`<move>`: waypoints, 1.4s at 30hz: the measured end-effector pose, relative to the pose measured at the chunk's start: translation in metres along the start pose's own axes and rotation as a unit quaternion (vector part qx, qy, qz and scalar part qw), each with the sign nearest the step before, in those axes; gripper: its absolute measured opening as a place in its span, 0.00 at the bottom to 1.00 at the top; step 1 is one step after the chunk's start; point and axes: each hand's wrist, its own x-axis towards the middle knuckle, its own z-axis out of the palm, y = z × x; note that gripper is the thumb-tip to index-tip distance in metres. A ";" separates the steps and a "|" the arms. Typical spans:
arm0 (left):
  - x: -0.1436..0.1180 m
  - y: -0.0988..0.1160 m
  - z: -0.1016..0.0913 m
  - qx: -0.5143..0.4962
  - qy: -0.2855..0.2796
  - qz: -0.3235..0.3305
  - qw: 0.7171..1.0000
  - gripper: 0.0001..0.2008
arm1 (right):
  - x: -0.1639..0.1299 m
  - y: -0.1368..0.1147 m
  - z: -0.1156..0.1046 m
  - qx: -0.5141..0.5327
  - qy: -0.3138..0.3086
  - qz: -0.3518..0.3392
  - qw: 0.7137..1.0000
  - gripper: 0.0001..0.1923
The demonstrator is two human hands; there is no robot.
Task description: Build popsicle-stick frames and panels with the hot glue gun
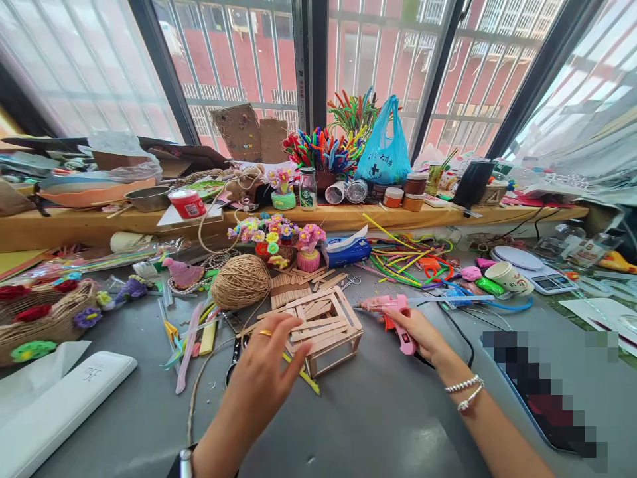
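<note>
A small open box frame of wooden craft sticks [326, 340] stands on the grey table, with several loose sticks lying across its top. My left hand [261, 375] is at its left side, fingers apart; I see nothing in its grasp, and whether the fingertips touch the frame is unclear. On the other side, my right hand [421, 333] grips a pink hot glue gun [391, 304] by its handle. The gun's nozzle points left at the frame's right corner, and a long clear glue stick [458, 298] sticks out behind it. More craft sticks [288, 293] lie behind the frame.
Left of the sticks sits a ball of twine [241, 282], its strand trailing forward. Small scissors [352, 281] lie behind the frame. A phone [527, 398] is at right, a white power bank [74, 405] at left. Pipe cleaners [408, 255] and a kitchen scale [540, 275] are farther back.
</note>
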 end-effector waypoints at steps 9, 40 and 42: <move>0.014 0.002 0.026 0.138 -0.051 0.152 0.977 0.15 | -0.010 -0.007 -0.009 -0.087 0.014 -0.005 0.996 0.16; -0.003 -0.024 0.015 -0.057 0.232 -0.017 0.971 0.09 | -0.001 -0.060 0.067 -0.050 -0.220 -0.107 0.968 0.22; -0.004 -0.033 0.012 -0.077 0.273 -0.086 0.955 0.11 | 0.001 -0.062 0.055 0.000 -0.174 -0.125 0.977 0.22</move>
